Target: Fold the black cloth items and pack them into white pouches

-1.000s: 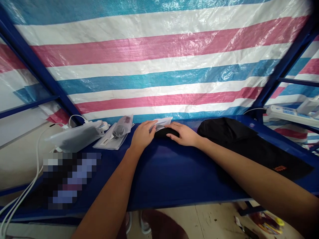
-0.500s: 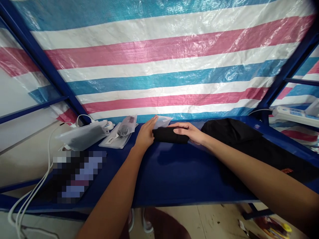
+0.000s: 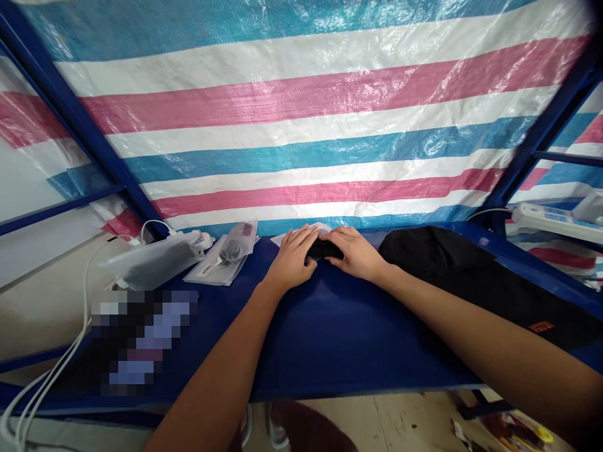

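A rolled-up black cloth bundle point(image 3: 325, 248) sits near the far edge of the blue tabletop point(image 3: 330, 339). My left hand point(image 3: 293, 256) is wrapped over its left end, thumb at the front. Over the right end curls my right hand point(image 3: 354, 252), its fingertips near those of the left. Only the middle of the bundle shows between them. A translucent plastic bag point(image 3: 279, 239) peeks out behind and under the hands; how it lies against the bundle is partly hidden.
Black garments point(image 3: 438, 251), one with orange lettering, lie to the right. On the left are flat plastic packets point(image 3: 221, 263), a frosted pouch point(image 3: 160, 260), white cables point(image 3: 78, 339) and a pixelated object point(image 3: 146, 339). Striped sheeting point(image 3: 301, 138) hangs behind; a power strip point(image 3: 556, 220) is at far right.
My left hand has moved from beside the bundle's left end onto it, and my right hand has shifted slightly left. The bundle is now mostly covered, with both hands close together.
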The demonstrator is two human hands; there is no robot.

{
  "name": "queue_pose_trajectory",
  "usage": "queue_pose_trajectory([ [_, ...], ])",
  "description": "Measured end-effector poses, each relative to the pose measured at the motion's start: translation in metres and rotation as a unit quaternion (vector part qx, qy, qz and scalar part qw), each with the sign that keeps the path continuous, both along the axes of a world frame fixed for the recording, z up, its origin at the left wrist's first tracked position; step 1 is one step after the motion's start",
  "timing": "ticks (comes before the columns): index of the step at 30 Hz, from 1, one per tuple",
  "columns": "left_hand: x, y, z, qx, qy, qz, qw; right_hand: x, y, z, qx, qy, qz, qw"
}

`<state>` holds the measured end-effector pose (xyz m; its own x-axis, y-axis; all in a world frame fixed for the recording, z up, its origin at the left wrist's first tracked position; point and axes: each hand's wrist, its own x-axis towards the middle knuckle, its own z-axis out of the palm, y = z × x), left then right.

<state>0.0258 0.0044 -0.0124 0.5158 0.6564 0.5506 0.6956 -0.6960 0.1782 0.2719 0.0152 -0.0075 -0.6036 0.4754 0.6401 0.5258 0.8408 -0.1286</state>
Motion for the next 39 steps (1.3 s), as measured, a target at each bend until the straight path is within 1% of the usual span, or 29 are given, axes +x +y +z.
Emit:
queue_pose_trajectory([
  [3,-0.001,-0.003,0.007,-0.013,0.014,-0.049,0.999,0.003,0.003,0.001,0.009,0.016,-0.004,1.0],
  [5,-0.004,-0.001,0.008,-0.035,-0.011,-0.068,0.997,0.005,0.003,0.002,0.002,0.034,-0.016,0.999],
  [6,-0.006,0.001,0.007,-0.043,-0.027,-0.068,0.996,0.005,0.003,0.002,-0.002,0.044,-0.019,0.999],
  [10,-0.014,0.01,0.002,-0.035,-0.066,-0.031,0.997,0.003,-0.001,0.005,-0.025,0.091,-0.01,0.996],
  [14,-0.016,0.011,0.001,-0.043,-0.046,-0.032,0.998,-0.001,-0.004,0.005,-0.073,0.116,0.017,0.99],
  [17,-0.013,0.006,0.004,-0.057,-0.027,-0.027,0.998,0.0,-0.003,0.004,-0.096,0.093,0.03,0.991],
  [19,-0.011,0.003,0.006,-0.061,-0.02,-0.002,0.998,0.003,-0.002,0.004,-0.079,0.067,0.028,0.994],
  [22,-0.011,0.003,0.006,-0.052,-0.012,0.04,0.998,0.009,0.002,0.005,-0.025,0.031,0.007,0.999],
  [24,-0.013,0.004,0.005,-0.046,-0.013,0.044,0.998,0.012,0.004,0.004,-0.012,0.023,-0.002,1.0],
  [27,-0.013,0.004,0.003,-0.039,-0.024,0.001,0.999,0.013,0.007,0.001,-0.026,0.031,0.013,0.999],
  [30,-0.011,0.002,0.004,-0.026,-0.037,-0.046,0.998,0.01,0.006,-0.002,-0.024,0.065,0.026,0.997],
  [33,-0.008,0.0,0.005,-0.011,-0.038,-0.067,0.997,0.006,0.004,-0.002,-0.023,0.091,0.039,0.995],
  [36,-0.006,-0.001,0.004,0.01,-0.036,-0.091,0.995,0.004,0.004,-0.002,-0.033,0.089,0.053,0.994],
  [39,-0.003,0.001,0.002,0.022,-0.043,-0.108,0.993,0.004,0.006,-0.003,-0.028,0.084,0.047,0.995],
])
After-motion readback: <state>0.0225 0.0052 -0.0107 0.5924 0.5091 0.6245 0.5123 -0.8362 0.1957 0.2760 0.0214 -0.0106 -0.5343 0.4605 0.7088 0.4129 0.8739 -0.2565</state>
